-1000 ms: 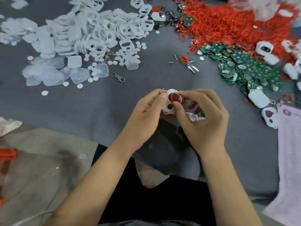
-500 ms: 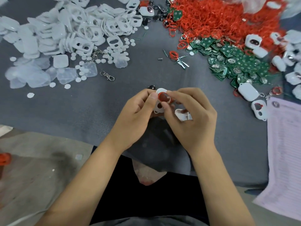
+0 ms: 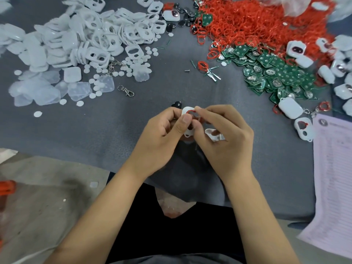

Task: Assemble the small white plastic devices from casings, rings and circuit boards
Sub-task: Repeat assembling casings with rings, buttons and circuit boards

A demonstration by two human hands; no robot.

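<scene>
- Left hand: grips a white casing half above the grey cloth, thumb pressed on its near face and fingers curled behind it; the piece sits between the two hands, near the middle of the work area.
- Right hand: forefinger and thumb pinch a red ring against the upper opening of that casing half; a second white casing piece is tucked under its curled lower fingers.
- Step in hand, as it appears: seating the ring in the casing's round opening. Whether the ring lies fully in its groove cannot be told, since the fingertips cover most of it.
- To do it well: the left thumb ought to brace the casing close to the opening, so the thin plastic does not flex; the right fingertips should walk the ring round the rim bit by bit instead of pushing at one spot, which would likely pop the far side out.
- Risk: the spare piece in the right palm may slip while the fingers work.
- Supplies: loose red rings and green circuit boards lie far right, white casings far left, all well apart from the hands.
</scene>
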